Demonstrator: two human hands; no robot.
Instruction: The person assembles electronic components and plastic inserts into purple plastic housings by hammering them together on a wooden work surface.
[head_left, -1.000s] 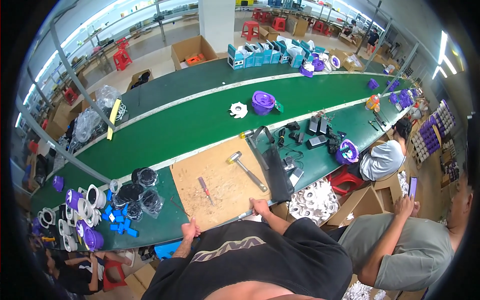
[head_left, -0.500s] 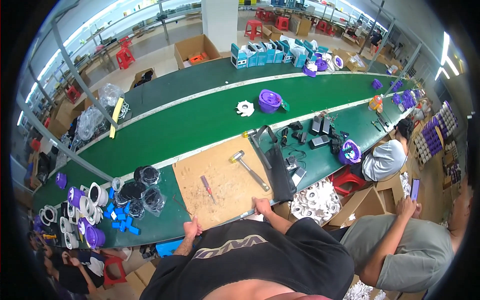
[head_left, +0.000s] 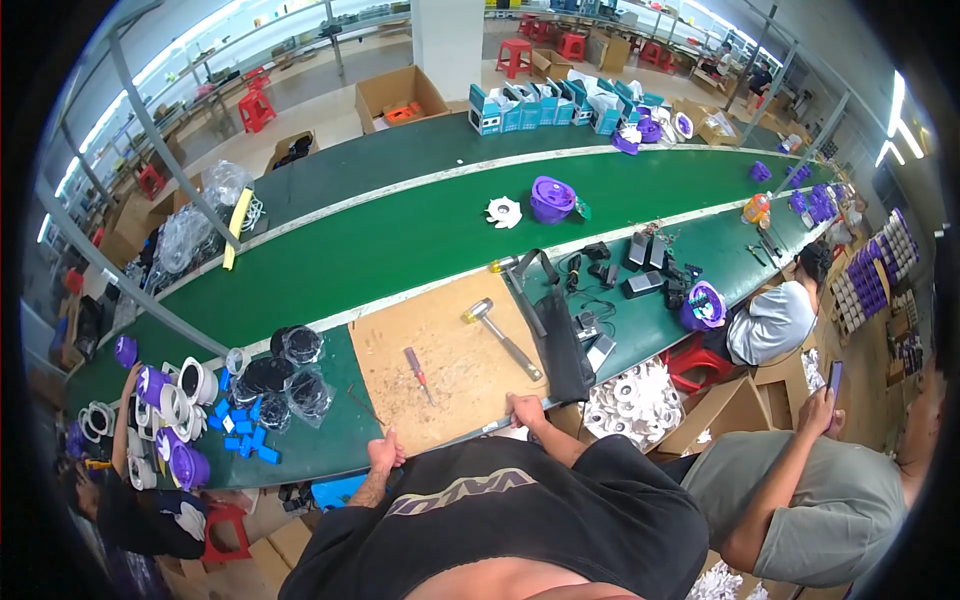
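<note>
My left hand [head_left: 385, 453] rests on the near edge of a brown work board [head_left: 450, 330], fingers curled over the rim, holding no object. My right hand [head_left: 526, 409] grips the same edge farther right, beside a black mat [head_left: 562, 345]. On the board lie a hammer [head_left: 500, 332] with a metal head and a red-handled screwdriver [head_left: 417, 372], both apart from my hands. My black shirt fills the lower middle of the view.
A long green conveyor belt [head_left: 400, 240] carries a purple round part [head_left: 552, 198] and a white fan wheel [head_left: 503, 211]. Black bagged parts [head_left: 285, 370] and blue pieces [head_left: 240, 430] lie left. Other people sit at left [head_left: 130, 500] and right [head_left: 775, 320]; one in grey [head_left: 800, 490] stands close.
The view has shifted slightly; both hands stay on the board's near edge and the tools have not moved.
</note>
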